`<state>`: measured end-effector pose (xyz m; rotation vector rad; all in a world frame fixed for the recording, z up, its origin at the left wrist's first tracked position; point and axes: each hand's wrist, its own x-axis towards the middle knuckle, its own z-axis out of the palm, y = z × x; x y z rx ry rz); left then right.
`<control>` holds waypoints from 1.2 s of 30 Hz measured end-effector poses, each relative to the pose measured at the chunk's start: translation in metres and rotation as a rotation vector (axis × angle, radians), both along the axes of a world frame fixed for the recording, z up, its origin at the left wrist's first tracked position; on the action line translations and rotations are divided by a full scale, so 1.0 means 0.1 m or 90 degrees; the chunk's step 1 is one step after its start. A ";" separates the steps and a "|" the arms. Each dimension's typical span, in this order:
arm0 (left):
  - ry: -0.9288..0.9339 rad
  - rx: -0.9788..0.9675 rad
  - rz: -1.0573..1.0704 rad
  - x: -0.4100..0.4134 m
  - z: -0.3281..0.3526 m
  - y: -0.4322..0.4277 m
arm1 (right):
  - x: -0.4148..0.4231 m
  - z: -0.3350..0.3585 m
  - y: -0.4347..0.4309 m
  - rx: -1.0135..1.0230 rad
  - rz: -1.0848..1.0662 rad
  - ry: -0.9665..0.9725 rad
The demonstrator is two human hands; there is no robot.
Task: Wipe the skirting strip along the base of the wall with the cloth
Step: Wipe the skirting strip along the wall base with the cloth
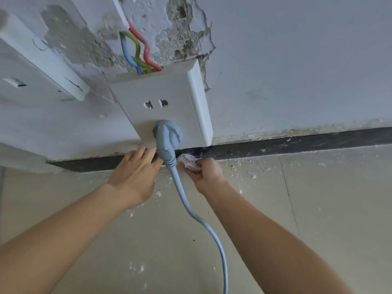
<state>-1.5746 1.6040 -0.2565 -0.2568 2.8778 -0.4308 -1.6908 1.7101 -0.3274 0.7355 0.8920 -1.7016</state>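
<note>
Leftmost, a white trunking piece is seen fixed to the wall. Below it, the left hand is laid with fingers straight and relaxed, their tips touching the dark skirting strip just beside a grey-blue plug. The plug is seated in a white socket box, into whose top blue, yellow-green and red wires are led out of broken plaster. A pale cable is trailed from the plug across the floor. Just right of the cable, a white cloth is held bunched against the strip under the box, gripped by the curled fingers of the right hand. White flecks are scattered over the strip and floor further right.
</note>
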 end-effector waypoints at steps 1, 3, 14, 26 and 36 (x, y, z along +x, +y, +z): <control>0.020 0.018 0.014 0.02 -0.06 -0.05 | -0.05 0.01 0.08 -0.002 -0.029 -0.003; 0.047 0.011 0.021 0.06 -0.13 -0.06 | -0.13 0.02 0.29 0.010 -0.101 0.014; 0.112 0.053 0.038 0.11 -0.23 0.01 | 0.29 0.01 0.01 0.017 0.059 0.018; 0.097 0.095 0.063 0.15 -0.13 -0.12 | -0.23 0.34 0.66 0.004 -0.340 -0.008; 0.075 0.211 0.123 0.06 -0.06 -0.17 | 0.53 -0.35 -0.45 0.024 0.224 0.081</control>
